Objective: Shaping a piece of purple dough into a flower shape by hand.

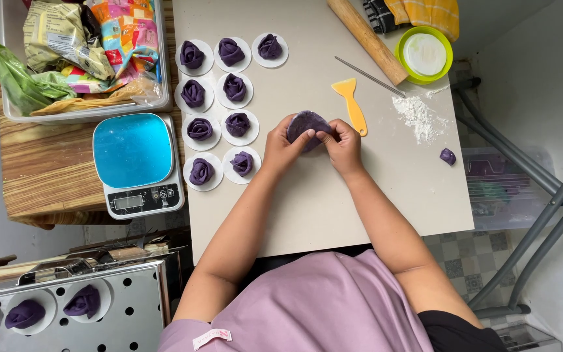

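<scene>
Both my hands meet over the pale work board (307,208), pinching a flat round of purple dough (305,123). My left hand (283,147) holds its left edge and my right hand (343,145) folds the right edge with thumb and fingers. Left of my hands lie several finished purple dough roses (200,128), each on a white paper round, set in rows. A yellow scraper (350,102) lies just right of my right hand.
A small purple dough lump (447,156) and a flour heap (418,116) sit at the right. A rolling pin (367,39), thin metal rod (369,76) and green-rimmed bowl (424,54) lie beyond. A blue-topped scale (136,163), bin of packets (79,58) and perforated steamer tray (66,306) stand left.
</scene>
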